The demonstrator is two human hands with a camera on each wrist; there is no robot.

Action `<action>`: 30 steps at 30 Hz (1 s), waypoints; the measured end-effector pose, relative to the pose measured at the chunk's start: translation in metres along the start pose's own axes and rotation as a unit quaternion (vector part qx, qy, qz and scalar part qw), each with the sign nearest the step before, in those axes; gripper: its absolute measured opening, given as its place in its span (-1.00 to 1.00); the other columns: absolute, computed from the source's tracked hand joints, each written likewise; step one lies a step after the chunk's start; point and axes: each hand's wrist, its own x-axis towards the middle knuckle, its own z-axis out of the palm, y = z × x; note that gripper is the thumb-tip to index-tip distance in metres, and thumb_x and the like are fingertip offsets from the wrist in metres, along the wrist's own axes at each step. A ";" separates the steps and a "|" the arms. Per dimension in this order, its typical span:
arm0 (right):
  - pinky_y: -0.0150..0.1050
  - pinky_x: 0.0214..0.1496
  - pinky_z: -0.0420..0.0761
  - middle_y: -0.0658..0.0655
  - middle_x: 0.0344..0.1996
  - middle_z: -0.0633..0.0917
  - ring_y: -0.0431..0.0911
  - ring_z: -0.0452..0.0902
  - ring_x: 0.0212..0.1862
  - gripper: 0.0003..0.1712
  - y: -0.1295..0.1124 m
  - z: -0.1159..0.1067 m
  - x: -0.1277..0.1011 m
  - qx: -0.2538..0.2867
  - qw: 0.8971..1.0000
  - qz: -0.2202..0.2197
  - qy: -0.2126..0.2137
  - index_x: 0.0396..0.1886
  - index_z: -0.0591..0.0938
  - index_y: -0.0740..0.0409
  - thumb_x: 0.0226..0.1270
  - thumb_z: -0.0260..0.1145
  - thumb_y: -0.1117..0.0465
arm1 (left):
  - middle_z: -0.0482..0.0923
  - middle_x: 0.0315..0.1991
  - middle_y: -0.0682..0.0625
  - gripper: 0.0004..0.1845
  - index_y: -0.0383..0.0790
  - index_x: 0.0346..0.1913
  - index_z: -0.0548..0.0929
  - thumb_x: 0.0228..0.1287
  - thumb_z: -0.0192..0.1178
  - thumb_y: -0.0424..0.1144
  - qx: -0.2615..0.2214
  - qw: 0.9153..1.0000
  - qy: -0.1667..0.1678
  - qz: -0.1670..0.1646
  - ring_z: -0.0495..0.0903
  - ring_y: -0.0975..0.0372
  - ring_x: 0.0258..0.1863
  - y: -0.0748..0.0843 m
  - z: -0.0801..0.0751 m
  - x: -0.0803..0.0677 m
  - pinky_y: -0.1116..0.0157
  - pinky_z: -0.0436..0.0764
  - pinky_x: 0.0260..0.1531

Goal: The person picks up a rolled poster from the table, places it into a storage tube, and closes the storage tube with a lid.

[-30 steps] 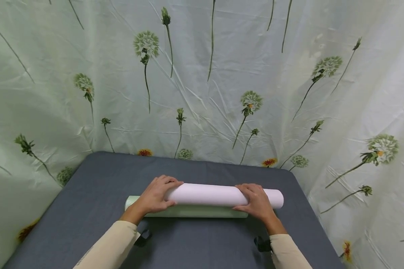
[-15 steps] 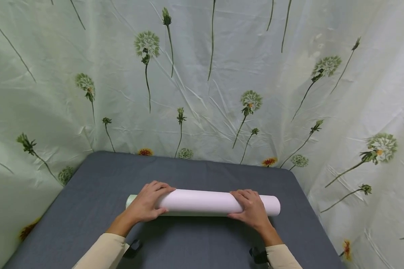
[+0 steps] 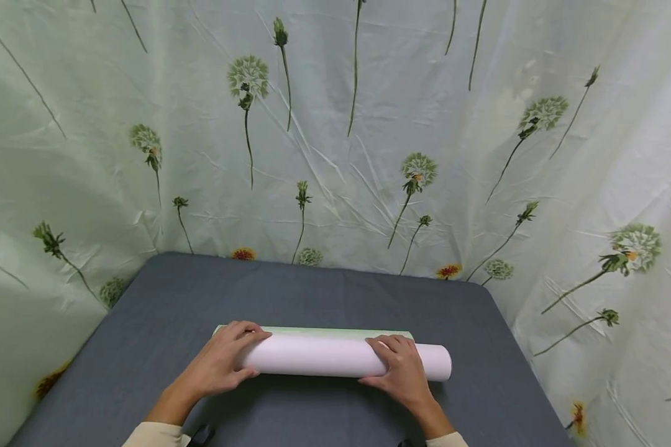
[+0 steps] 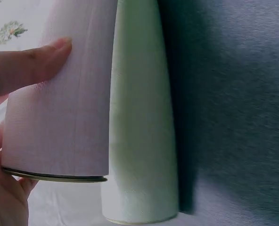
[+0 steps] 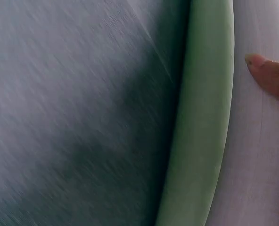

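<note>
A pale pink roll (image 3: 313, 356) lies crosswise between both hands in the head view. My left hand (image 3: 219, 363) grips it near its left end, and a thumb (image 4: 54, 59) presses along its side in the left wrist view. Further right, my right hand (image 3: 399, 369) holds it with fingers over the top and thumb on the near side; the roll's right end sticks out past that hand. A pale green roll (image 4: 142, 117) lies on the grey surface alongside. From the head, the pink roll hides all but the green roll's far upper strip.
Grey cloth (image 3: 313, 292) covers the table, which has rounded far corners. Behind and at both sides hangs a pale curtain (image 3: 335, 155) printed with dandelions. Dark straps show at both wrists, low in the head view.
Both hands have brought the pink roll toward the body and slightly left. It first showed the green roll's near side, then overlapped it, and now leaves the green roll's far edge visible.
</note>
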 end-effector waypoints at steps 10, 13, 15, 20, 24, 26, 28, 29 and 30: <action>-0.12 -0.10 0.46 -0.06 -0.27 0.67 -0.10 0.54 -0.19 -0.10 -0.020 0.018 -0.015 -0.005 1.000 0.004 0.005 -0.18 0.75 0.03 -0.83 0.72 -0.13 | 0.50 -0.06 0.12 -0.25 -0.03 0.03 0.65 -0.48 0.63 -0.28 -0.012 0.999 0.040 -0.002 0.40 0.20 -0.03 -0.004 0.012 -0.031 0.05 0.26 -0.13; -0.13 -0.10 0.45 -0.06 -0.26 0.65 -0.11 0.53 -0.18 -0.10 -0.024 0.024 -0.020 -0.007 1.000 -0.003 0.007 -0.19 0.74 0.03 -0.85 0.71 -0.13 | 0.50 -0.07 0.13 -0.23 -0.03 0.02 0.66 -0.52 0.64 -0.29 -0.013 0.999 0.049 0.000 0.39 0.22 -0.03 -0.007 0.016 -0.038 0.09 0.25 -0.16; -0.13 -0.10 0.44 -0.06 -0.26 0.65 -0.11 0.53 -0.19 -0.09 -0.025 0.027 -0.022 -0.008 1.000 -0.007 0.012 -0.20 0.74 0.03 -0.88 0.71 -0.12 | 0.50 -0.07 0.13 -0.22 -0.03 0.02 0.66 -0.54 0.64 -0.29 -0.011 0.998 0.055 0.004 0.39 0.22 -0.03 -0.009 0.019 -0.042 0.11 0.25 -0.17; -0.15 -0.08 0.42 -0.06 -0.25 0.64 -0.11 0.53 -0.18 -0.08 -0.026 0.035 -0.026 -0.005 1.000 -0.013 0.023 -0.21 0.74 0.04 -0.92 0.70 -0.09 | 0.50 -0.06 0.13 -0.18 -0.02 0.03 0.65 -0.61 0.64 -0.28 -0.006 0.998 0.069 0.007 0.40 0.19 -0.04 -0.012 0.027 -0.049 0.14 0.23 -0.16; -0.18 -0.06 0.41 -0.05 -0.25 0.64 -0.10 0.53 -0.17 -0.09 -0.025 0.039 -0.028 -0.006 1.000 -0.015 0.026 -0.21 0.74 0.04 -0.92 0.70 -0.08 | 0.50 -0.07 0.12 -0.16 -0.04 0.02 0.65 -0.65 0.64 -0.27 -0.009 0.997 0.080 0.010 0.40 0.17 -0.05 -0.014 0.031 -0.052 0.12 0.24 -0.17; -0.18 -0.06 0.40 -0.04 -0.26 0.65 -0.09 0.53 -0.17 -0.08 -0.025 0.041 -0.030 -0.009 0.999 -0.014 0.027 -0.21 0.74 0.04 -0.93 0.71 -0.09 | 0.49 -0.07 0.08 -0.15 -0.07 0.01 0.66 -0.68 0.63 -0.28 -0.015 0.995 0.093 0.023 0.38 0.17 -0.05 -0.016 0.035 -0.052 0.13 0.23 -0.14; -0.18 -0.06 0.40 -0.03 -0.26 0.64 -0.09 0.52 -0.17 -0.08 -0.025 0.043 -0.031 -0.012 1.000 -0.012 0.026 -0.21 0.74 0.04 -0.93 0.71 -0.09 | 0.47 -0.08 0.04 -0.16 -0.10 -0.01 0.66 -0.71 0.62 -0.29 -0.021 0.993 0.107 0.037 0.36 0.17 -0.04 -0.018 0.038 -0.052 0.16 0.19 -0.11; -0.18 -0.06 0.40 -0.03 -0.26 0.64 -0.09 0.52 -0.17 -0.07 -0.025 0.043 -0.031 -0.012 1.000 -0.010 0.025 -0.20 0.74 0.04 -0.92 0.71 -0.09 | 0.46 -0.09 0.03 -0.16 -0.11 -0.02 0.67 -0.73 0.62 -0.31 -0.023 0.992 0.114 0.043 0.35 0.17 -0.04 -0.019 0.040 -0.052 0.18 0.17 -0.09; -0.18 -0.06 0.40 -0.02 -0.26 0.63 -0.09 0.52 -0.17 -0.07 -0.025 0.044 -0.031 -0.013 1.000 -0.008 0.024 -0.20 0.74 0.04 -0.92 0.71 -0.09 | 0.45 -0.10 0.02 -0.16 -0.12 -0.03 0.67 -0.75 0.61 -0.31 -0.024 0.991 0.119 0.048 0.34 0.17 -0.04 -0.019 0.041 -0.053 0.19 0.16 -0.08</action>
